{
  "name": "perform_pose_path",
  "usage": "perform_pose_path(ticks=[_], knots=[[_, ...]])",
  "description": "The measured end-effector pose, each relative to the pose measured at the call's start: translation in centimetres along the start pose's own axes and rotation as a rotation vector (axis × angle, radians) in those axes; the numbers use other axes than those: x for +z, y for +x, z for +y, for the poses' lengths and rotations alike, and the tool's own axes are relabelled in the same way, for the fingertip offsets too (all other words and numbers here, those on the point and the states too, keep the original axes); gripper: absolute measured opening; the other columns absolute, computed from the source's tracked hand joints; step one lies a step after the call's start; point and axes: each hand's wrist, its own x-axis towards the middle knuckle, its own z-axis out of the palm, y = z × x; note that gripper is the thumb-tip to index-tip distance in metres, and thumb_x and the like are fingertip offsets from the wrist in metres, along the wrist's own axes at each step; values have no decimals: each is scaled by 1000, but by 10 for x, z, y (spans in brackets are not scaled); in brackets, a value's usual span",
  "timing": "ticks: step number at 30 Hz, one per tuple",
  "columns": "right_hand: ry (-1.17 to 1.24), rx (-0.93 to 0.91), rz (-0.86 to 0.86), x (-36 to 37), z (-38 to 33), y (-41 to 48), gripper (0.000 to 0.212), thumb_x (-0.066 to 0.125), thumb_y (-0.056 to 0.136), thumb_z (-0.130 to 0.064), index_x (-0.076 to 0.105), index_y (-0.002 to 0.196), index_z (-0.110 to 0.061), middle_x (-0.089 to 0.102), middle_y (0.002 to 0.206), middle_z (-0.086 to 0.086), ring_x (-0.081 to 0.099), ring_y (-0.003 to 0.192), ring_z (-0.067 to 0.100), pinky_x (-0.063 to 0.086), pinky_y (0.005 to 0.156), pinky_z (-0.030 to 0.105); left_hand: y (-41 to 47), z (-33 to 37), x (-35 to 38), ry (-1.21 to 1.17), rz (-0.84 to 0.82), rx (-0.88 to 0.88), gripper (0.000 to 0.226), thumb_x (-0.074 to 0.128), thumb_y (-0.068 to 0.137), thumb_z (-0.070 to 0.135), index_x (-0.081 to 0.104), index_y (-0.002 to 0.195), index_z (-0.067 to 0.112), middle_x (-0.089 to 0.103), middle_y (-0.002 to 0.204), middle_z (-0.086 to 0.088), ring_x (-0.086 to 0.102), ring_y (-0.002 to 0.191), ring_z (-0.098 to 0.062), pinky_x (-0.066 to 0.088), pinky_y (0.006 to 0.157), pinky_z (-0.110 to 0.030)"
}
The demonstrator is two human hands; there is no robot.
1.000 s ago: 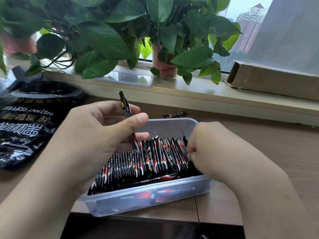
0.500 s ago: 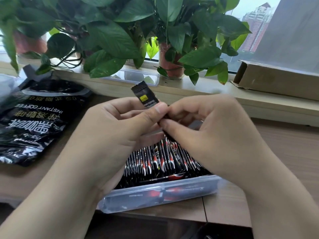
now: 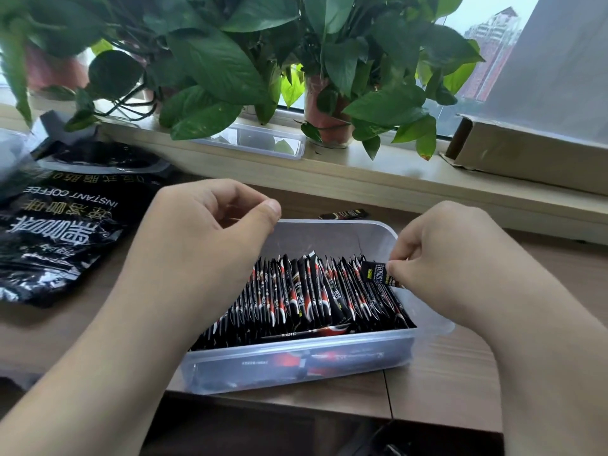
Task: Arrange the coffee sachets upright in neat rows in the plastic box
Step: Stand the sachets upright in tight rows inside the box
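The coffee sachets (image 3: 296, 291) fill most of the plastic box (image 3: 296, 360), packed so tight that fingers cannot slip between them. There is open room at the far end, between the sachets and the back wall. The left hand (image 3: 204, 232) hangs over the left part of it. The right hand (image 3: 441, 253) blocks the right end, pinching one sachet (image 3: 373, 273). A loose sachet (image 3: 343, 213) lies on the table (image 3: 543, 258) just behind the box. A big coffee bag (image 3: 59, 232) takes up the left side. Bare wood shows on the right.
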Motion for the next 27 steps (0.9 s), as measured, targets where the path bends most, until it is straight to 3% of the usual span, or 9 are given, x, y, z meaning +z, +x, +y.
perform_pose_path(ticks=[8, 15, 20, 27], knots=[[-6, -41, 77, 26, -14, 5, 8, 66, 76, -19, 71, 69, -18, 68, 74, 2, 65, 75, 25, 56, 68, 29, 0, -3, 0, 1, -40, -3, 16, 68, 73, 42, 78, 79, 30, 79, 77, 3, 77, 84, -23, 60, 82, -53], [110, 26, 148, -8, -1, -3, 16, 70, 73, -18, 69, 57, -21, 68, 62, -5, 61, 65, 11, 38, 51, 17, 0, -5, -2, 2, -41, 0, 18, 67, 74, 44, 77, 77, 30, 78, 75, 2, 76, 83, -29, 60, 80, -56], [77, 37, 6, 8, -3, 2, 18, 69, 75, -18, 68, 57, -22, 68, 63, -5, 64, 66, 14, 40, 51, 20, 0, -6, -1, 7, -31, 3, 19, 68, 73, 45, 78, 76, 29, 78, 74, 1, 76, 82, -30, 60, 80, -56], [20, -18, -18, 12, -4, 2, 17, 68, 82, -22, 72, 66, -23, 69, 68, -6, 64, 70, 12, 45, 55, 16, -1, -6, -1, 25, -42, 2, 19, 68, 74, 46, 78, 76, 30, 78, 73, 2, 77, 81, -26, 60, 81, -56]])
